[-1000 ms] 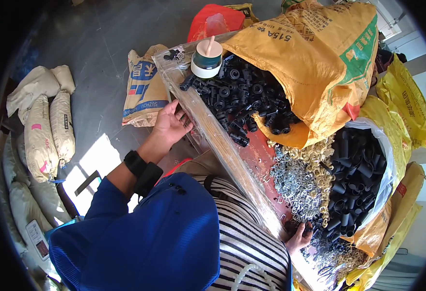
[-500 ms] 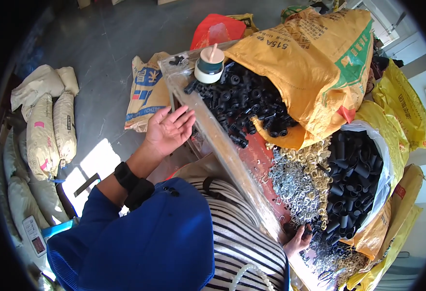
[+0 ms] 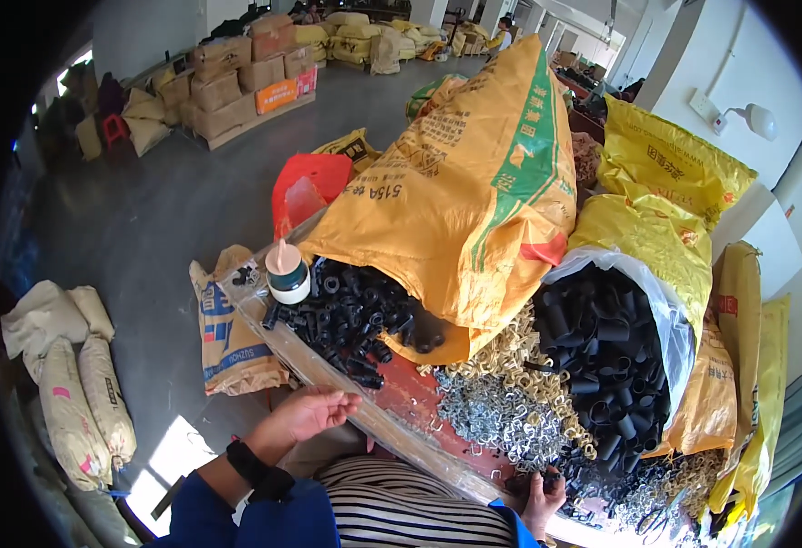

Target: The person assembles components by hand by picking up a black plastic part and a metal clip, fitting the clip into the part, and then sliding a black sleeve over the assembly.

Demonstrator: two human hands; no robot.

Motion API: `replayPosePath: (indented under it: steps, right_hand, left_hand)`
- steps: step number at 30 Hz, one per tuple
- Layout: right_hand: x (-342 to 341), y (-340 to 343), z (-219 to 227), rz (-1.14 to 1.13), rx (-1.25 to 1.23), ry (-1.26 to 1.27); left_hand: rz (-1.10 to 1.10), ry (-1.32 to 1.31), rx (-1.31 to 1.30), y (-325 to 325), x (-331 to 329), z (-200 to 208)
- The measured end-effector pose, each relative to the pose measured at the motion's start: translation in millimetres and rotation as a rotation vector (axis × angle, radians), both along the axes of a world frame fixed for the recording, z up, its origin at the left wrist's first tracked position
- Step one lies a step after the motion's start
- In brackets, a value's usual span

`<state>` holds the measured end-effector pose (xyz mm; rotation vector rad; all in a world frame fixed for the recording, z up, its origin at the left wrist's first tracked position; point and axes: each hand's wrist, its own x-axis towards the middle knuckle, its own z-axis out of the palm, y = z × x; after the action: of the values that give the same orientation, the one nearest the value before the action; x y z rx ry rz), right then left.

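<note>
My left hand (image 3: 312, 412) hovers by the table's near edge (image 3: 364, 411), fingers loosely bent and apart, with nothing visible in them. On my left wrist is a black band (image 3: 256, 468). My right hand (image 3: 543, 500) is closed at the lower table edge, a small black plastic piece (image 3: 551, 474) at its fingertips. Beside it lie a heap of silver metal clips (image 3: 492, 411) and gold-coloured clips (image 3: 513, 352). Short black tubes (image 3: 602, 320) spill from a white-lined bag. Farther left, black plastic fittings (image 3: 346, 315) pour from a large orange woven sack (image 3: 446, 192).
A cup with a pink lid (image 3: 286, 272) stands at the table's far left corner. Filled sacks (image 3: 77, 411) and a printed paper sack (image 3: 232, 329) are on the floor at left. Cardboard boxes (image 3: 236, 87) are stacked at the back. Scissors (image 3: 664, 519) lie lower right.
The view has tilted up, bringing in the far room. My left hand has turned from palm-up with spread fingers to a looser curl nearer the table edge. My right hand stays by the clips.
</note>
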<state>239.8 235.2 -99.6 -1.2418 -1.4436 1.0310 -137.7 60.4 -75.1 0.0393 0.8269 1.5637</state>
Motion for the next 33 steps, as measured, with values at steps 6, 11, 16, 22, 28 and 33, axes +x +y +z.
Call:
replayPosePath:
  steps: [6, 11, 16, 22, 28, 33]
  right_hand:
    - [-1, 2, -5, -0.018, 0.039, 0.022]
    - [6, 7, -14, -0.129, 0.174, -0.168]
    - [3, 8, -19, -0.223, 0.144, -0.123]
    - [-13, -2, 5, -0.281, 0.189, -0.145]
    - [-38, -12, 11, -0.139, 0.186, 0.131]
    - [-87, -27, 27, 0.256, -0.040, 0.309]
  left_hand:
    - [-0.211, 0.202, -0.035, 7, -18, 3]
    - [-0.338, 0.158, -0.022, 14, -34, 6]
    - [-0.478, 0.021, -0.004, 33, -35, -2]
    - [-0.625, -0.016, -0.017, 56, -18, 4]
    - [-0.753, 0.154, 0.073, 81, 16, 17]
    - [-0.751, 0.257, 0.129, 90, 62, 30]
